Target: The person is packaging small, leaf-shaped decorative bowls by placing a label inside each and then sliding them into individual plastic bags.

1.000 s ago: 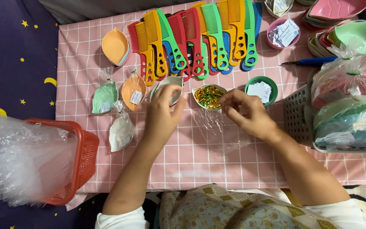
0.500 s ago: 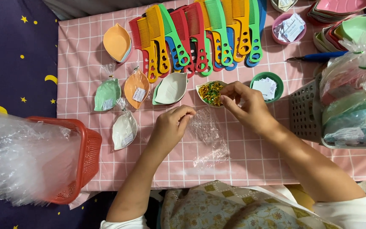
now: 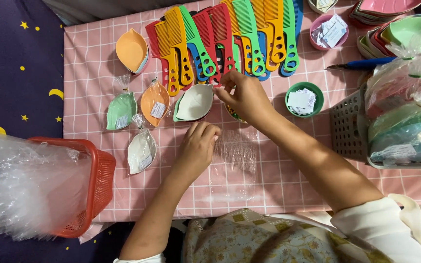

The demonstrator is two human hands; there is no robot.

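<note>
The right hand (image 3: 247, 100) is being pinched shut at the rim of the white leaf-shaped dish (image 3: 194, 102), whatever small it grips hidden; the left hand (image 3: 197, 148), loosely curled and holding nothing, is being rested on the pink checked surface (image 3: 278, 160) beside a clear plastic bag (image 3: 237, 151). The dish is best being steadied lightly. Bagged dishes with white labels are lying left: green (image 3: 121, 111), orange (image 3: 155, 103), white (image 3: 141, 151).
</note>
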